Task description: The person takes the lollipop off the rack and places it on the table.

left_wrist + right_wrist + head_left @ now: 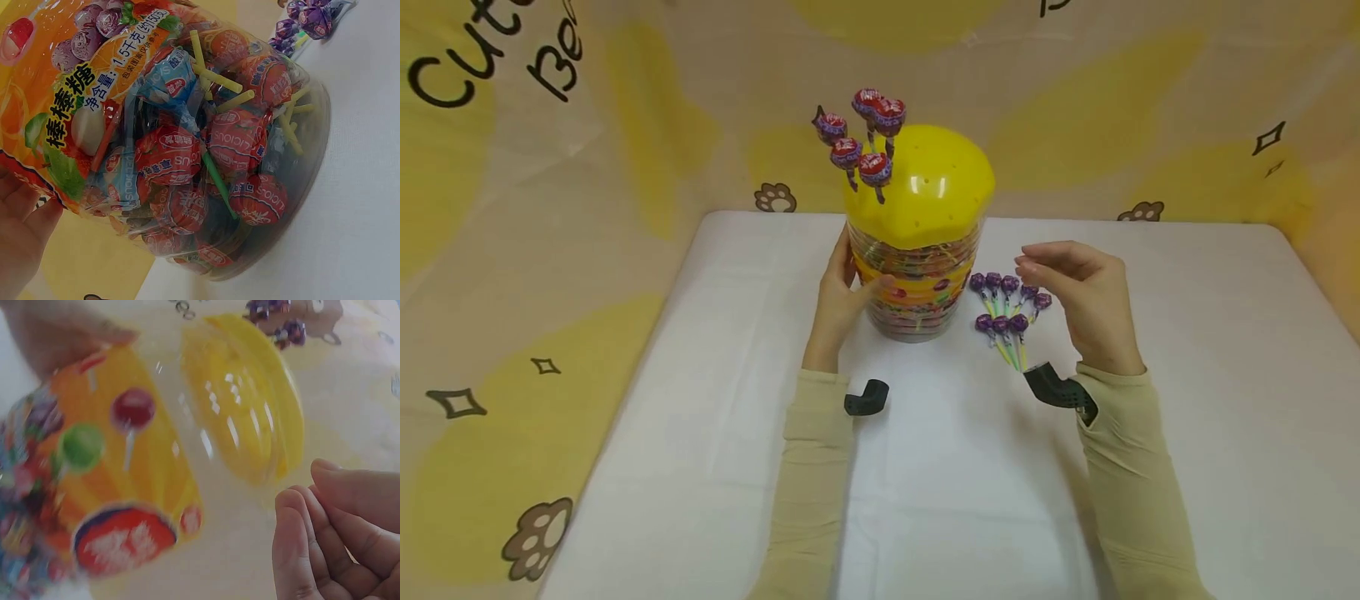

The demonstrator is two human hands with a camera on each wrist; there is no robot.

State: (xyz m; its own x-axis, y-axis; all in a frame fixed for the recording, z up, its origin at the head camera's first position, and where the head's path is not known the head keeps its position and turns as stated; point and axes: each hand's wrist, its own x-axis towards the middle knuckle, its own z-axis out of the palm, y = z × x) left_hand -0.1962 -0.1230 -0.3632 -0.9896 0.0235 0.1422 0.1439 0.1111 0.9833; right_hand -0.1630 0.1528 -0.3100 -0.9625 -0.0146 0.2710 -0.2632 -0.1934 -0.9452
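A clear plastic jar (913, 325) of wrapped lollipops, with an orange printed label (94, 69), stands upright on the table under a domed yellow lid (943, 187). Several red-and-purple lollipops (876, 169) stick up from the lid's left side. My left hand (837, 307) holds the jar from its left, thumb across the front; the rest of its fingers are mostly hidden behind. To the right of the jar, my right hand (1093, 300) hovers with fingers loosely bent. In the right wrist view its fingertips (290, 500) hold nothing and stay apart from the lid.
Several purple-wrapped lollipops (1001, 325) with yellow and green sticks lie in two groups right of the jar, below the right hand. A white cloth (700, 467) covers the table. Yellow patterned fabric (1075, 100) rises behind and along the sides.
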